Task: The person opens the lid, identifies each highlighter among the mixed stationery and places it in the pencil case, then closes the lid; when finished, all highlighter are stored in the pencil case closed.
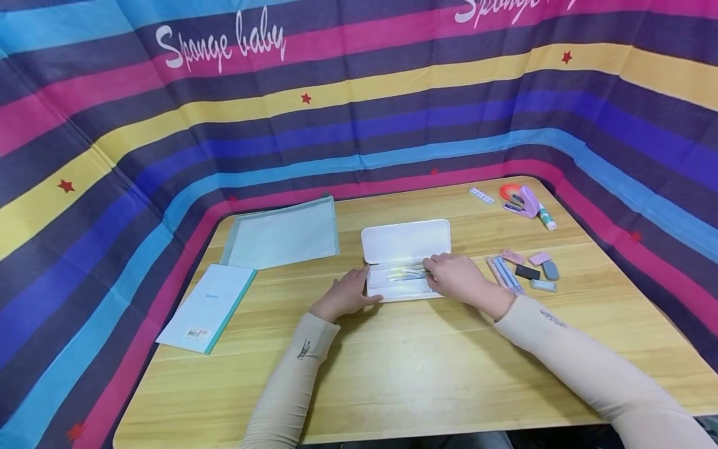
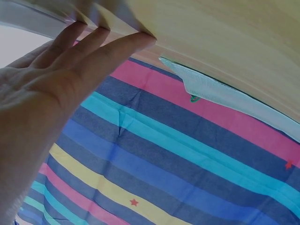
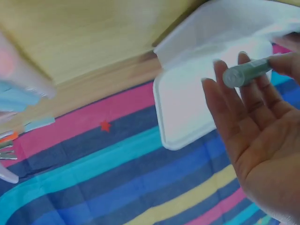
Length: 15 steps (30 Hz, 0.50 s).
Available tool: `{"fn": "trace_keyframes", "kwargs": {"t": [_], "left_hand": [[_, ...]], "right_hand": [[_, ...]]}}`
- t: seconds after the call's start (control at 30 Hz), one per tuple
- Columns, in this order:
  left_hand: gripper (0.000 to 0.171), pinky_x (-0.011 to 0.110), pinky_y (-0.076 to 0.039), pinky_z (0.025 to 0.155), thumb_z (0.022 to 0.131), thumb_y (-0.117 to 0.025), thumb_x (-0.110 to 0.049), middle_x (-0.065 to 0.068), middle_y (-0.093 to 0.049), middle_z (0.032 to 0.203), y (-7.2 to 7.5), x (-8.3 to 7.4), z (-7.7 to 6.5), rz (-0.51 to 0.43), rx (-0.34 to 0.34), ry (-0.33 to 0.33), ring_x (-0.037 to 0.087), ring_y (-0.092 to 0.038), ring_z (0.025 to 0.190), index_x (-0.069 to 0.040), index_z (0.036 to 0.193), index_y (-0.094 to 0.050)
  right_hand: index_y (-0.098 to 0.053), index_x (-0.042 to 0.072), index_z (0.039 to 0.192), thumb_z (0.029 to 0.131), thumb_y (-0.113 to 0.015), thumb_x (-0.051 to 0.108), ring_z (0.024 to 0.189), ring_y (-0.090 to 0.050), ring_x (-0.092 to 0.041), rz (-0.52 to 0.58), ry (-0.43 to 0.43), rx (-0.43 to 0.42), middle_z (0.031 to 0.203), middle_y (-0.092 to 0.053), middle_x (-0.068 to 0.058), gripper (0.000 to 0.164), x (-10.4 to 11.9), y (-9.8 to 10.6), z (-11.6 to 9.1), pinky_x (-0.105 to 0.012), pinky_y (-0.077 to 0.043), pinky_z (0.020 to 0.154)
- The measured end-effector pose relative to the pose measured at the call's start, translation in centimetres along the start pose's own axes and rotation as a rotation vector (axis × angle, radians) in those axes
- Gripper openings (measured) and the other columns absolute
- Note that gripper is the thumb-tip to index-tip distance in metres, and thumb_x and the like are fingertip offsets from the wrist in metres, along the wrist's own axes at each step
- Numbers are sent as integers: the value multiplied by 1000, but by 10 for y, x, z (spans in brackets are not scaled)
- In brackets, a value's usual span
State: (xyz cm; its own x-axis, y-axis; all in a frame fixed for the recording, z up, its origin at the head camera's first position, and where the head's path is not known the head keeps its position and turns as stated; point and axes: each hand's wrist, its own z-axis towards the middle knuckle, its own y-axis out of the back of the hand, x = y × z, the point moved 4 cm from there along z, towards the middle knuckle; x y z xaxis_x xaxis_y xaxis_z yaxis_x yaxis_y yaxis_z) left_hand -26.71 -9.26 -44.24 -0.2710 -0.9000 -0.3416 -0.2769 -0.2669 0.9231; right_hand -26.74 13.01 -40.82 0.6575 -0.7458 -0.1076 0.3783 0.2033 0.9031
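From my remote post I see the left grip [image 1: 349, 292] touching the open white case [image 1: 406, 242], the right grip [image 1: 459, 278] holding slim pens [image 1: 405, 274] there; leftward on the surface [image 1: 359, 380] I have a notebook [image 1: 215, 305] and pale folder [image 1: 283, 236], rightward a purple stapler [image 1: 529, 201]

Striped cloth [image 1: 359, 103] w/ red stars [image 1: 305, 98] & white txt [image 1: 221, 42] hangs behind/around lt. wood-grain table [image 1: 426, 368].

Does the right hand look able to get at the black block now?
Likely yes: the black block lies uncovered nearby. But the right hand holds a pen-like cylinder, which it would probably have to put down first.
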Motion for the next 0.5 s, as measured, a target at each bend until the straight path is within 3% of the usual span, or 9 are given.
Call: {"fn": "trace_keyframes", "kwargs": {"t": [0.27, 0.5], "left_hand": [[91, 58, -19, 93, 73, -51, -62, 5, -35, 133, -1, -1, 0, -14, 5, 9, 18, -30, 121, -12, 140, -14], [89, 60, -20, 91, 73, -51, -62, 5, -39, 129, -2, 0, 2, 0, -12, -13, 19, -32, 119, -13, 139, -17]], "right_hand": [[-59, 9, 85, 78, -61, 24, 68, -51, -20, -9, 44, 56, 74, -55, -2, 16, 8, -17, 19, -33, -41, 52], [-60, 10, 88, 80, -58, 24, 68, -51, -20, -14, 32, 97, 75, -56, -3, 16, 12, -21, 21, -31, -40, 49]]}}
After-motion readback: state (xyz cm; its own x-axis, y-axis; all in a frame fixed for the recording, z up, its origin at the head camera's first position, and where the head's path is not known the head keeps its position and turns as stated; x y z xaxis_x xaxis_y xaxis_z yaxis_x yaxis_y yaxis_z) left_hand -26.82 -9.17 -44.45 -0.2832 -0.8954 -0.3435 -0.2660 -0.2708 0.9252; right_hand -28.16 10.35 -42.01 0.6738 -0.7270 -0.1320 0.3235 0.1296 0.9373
